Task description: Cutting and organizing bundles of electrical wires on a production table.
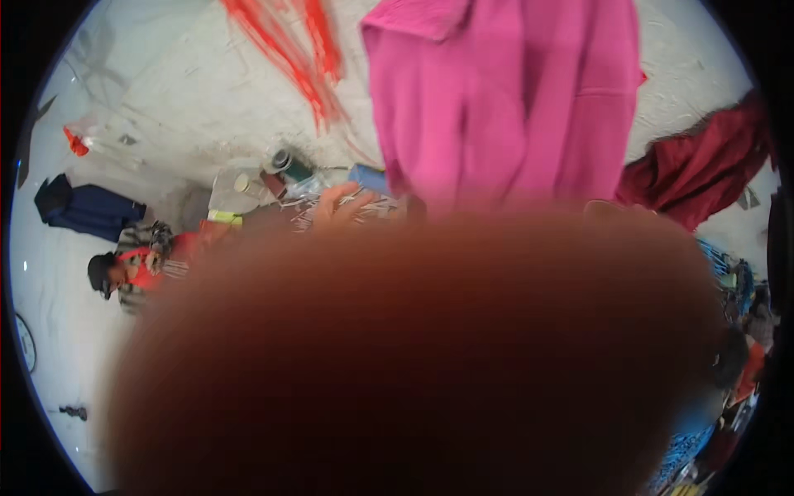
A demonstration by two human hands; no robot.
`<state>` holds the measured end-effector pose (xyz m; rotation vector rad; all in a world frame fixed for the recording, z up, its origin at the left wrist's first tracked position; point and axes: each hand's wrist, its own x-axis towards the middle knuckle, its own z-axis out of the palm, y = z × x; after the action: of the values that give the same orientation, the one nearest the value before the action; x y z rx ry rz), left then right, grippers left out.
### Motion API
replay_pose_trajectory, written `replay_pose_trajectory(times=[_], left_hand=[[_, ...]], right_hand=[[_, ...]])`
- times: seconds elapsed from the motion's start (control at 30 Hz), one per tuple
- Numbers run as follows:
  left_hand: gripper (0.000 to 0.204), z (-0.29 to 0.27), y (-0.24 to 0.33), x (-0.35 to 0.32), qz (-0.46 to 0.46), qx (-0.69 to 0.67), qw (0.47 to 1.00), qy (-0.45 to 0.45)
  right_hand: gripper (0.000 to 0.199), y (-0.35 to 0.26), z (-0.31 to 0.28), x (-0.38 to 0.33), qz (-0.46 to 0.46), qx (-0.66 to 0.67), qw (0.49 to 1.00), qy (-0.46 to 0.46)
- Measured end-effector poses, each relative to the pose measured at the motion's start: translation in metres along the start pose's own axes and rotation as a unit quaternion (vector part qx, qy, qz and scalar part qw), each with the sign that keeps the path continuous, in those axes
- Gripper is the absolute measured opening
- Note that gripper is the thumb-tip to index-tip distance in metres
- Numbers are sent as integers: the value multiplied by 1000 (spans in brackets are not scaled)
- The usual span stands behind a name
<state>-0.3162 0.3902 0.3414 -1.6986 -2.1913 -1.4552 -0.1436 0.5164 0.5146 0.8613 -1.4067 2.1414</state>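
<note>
A huge, dark reddish-brown blur (pixel 413 347), which looks like a finger or hand held right against the lens, covers the lower middle. Which of my hands it belongs to, and how its fingers lie, I cannot tell. Just past its upper left rim, a hand (pixel 335 205) shows in part among thin white strips (pixel 304 217); whose it is remains unclear, and its grip is hidden. Above the blur lies a bright pink garment (pixel 504 99) with a collar-like fold, its lower end covered. No hand visibly touches it.
Red strands (pixel 289 58) lie at the upper left on a pale, creased surface. A dark green spool (pixel 289 164) stands near a blue object (pixel 368 177). Maroon cloth (pixel 703 169) is at right. A person in a cap (pixel 136 269) is at left; a navy jacket (pixel 95 211) hangs nearby.
</note>
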Motion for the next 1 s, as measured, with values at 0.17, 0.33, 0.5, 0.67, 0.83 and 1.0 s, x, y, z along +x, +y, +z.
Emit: replay_pose_trajectory(times=[0.17,0.33,0.5,0.67,0.83,1.0], left_hand=[[37,-44,-30,-45,-36,47,998,-3],[32,-61,-43,-75,-117,-5,993,-1],[33,-73,-57,-95,-139,-2,990,-6],[33,-83,-60,-114,-162,32,986,-4],[31,-87,-73,-130,-160,17,987,-2],[30,-75,-65,-157,-229,-24,973,-12]], right_hand=[[20,61,25,21,19,73,996,-48],[20,113,41,48,24,140,985,-94],[20,144,46,64,0,157,982,-104],[20,163,53,68,-11,164,981,-105],[20,184,67,80,-21,201,970,-133],[20,195,71,78,-21,222,962,-157]])
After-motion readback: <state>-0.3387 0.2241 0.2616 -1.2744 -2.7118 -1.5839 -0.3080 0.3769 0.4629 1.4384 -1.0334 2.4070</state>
